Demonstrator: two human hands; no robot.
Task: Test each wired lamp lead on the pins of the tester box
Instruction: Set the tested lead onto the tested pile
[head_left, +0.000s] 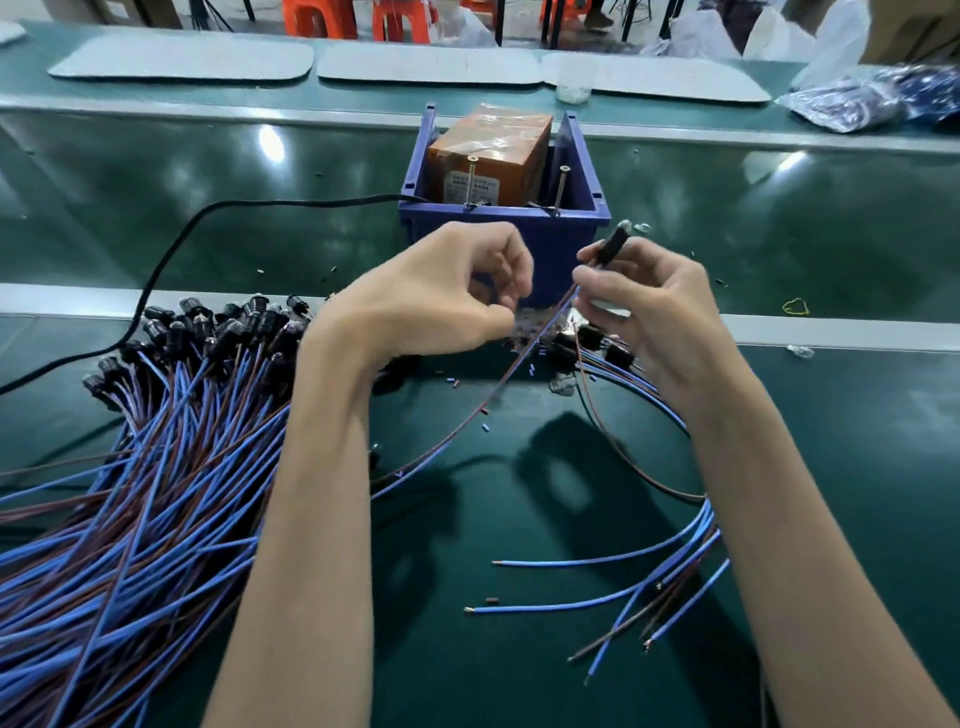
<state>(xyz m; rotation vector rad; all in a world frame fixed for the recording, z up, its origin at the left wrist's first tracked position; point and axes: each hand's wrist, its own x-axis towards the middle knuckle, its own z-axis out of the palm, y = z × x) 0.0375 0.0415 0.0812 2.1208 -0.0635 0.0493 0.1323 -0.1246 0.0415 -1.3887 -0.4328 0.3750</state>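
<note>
One black-tipped lamp lead (614, 244) trails blue, brown wires (511, 375).

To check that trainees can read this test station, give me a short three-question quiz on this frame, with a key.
1. True or false: the right hand grips a black lamp holder.
2. How many upright pins stand at the front rim of the blue bin that holds the orange tester box?
3. The big pile of leads lies: A) to the left of the left hand; B) on the grey mats at the back; C) on a stool.
Key: 1 true; 2 two; 3 A.
</note>
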